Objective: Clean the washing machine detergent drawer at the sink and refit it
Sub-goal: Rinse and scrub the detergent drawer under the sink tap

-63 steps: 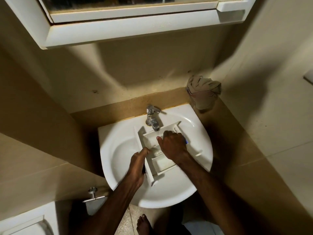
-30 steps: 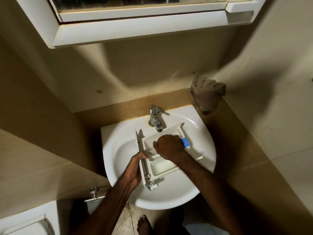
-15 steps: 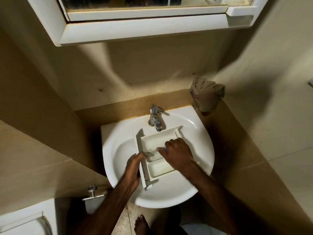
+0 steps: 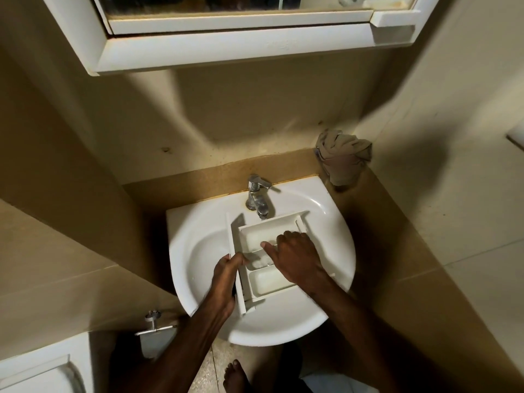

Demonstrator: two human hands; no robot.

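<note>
Because the detergent drawer [image 4: 263, 280] lies across the sink [image 4: 198, 251] basin beneath the tap [image 4: 256, 198], the left hand [image 4: 226, 279] grips its front panel, seemingly to steady it; the right hand [image 4: 295, 258] works over the middle compartments, fingers curled, probably around a scrubbing tool I cannot see.
</note>
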